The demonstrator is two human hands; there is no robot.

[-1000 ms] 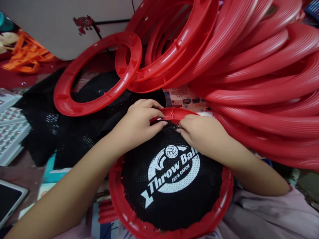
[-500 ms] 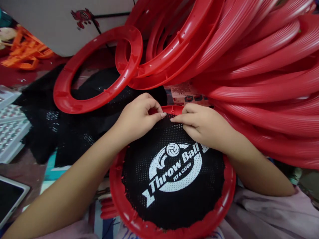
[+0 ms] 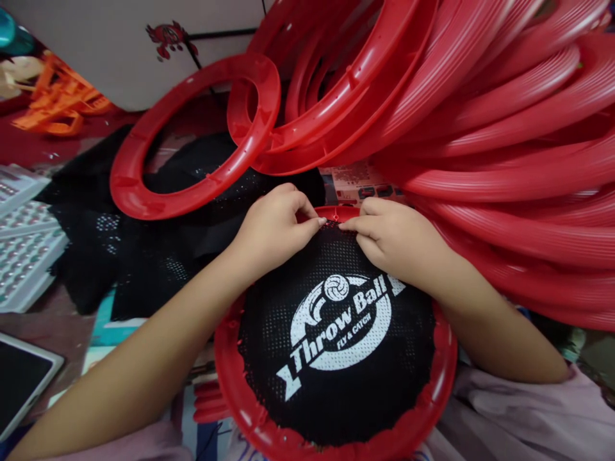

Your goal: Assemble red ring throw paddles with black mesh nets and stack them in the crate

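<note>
A round black mesh net (image 3: 336, 397) with white "Throw Ball" lettering lies across a red plastic ring (image 3: 444, 371) close to my body. At the net's far edge, my left hand (image 3: 278, 224) pinches the mesh between thumb and index finger. Just to the right, my right hand (image 3: 398, 237) has its fingers pressed on the same edge, the index fingertip near the left thumb. Between the fingertips a short stretch of the ring's far rim shows. The undersides of both hands are hidden, as is the part of the ring beneath them.
Many red rings (image 3: 504, 173) are piled at the back right, and a loose red ring (image 3: 192, 205) rests on black mesh pieces (image 3: 158, 269). White bead trays (image 3: 33, 250), orange plastic parts (image 3: 67, 102) and a tablet-like device (image 3: 24, 378) are on the left.
The whole view has shifted slightly, with things appearing a little farther right. Both hands keep their hold at the net's far edge.
</note>
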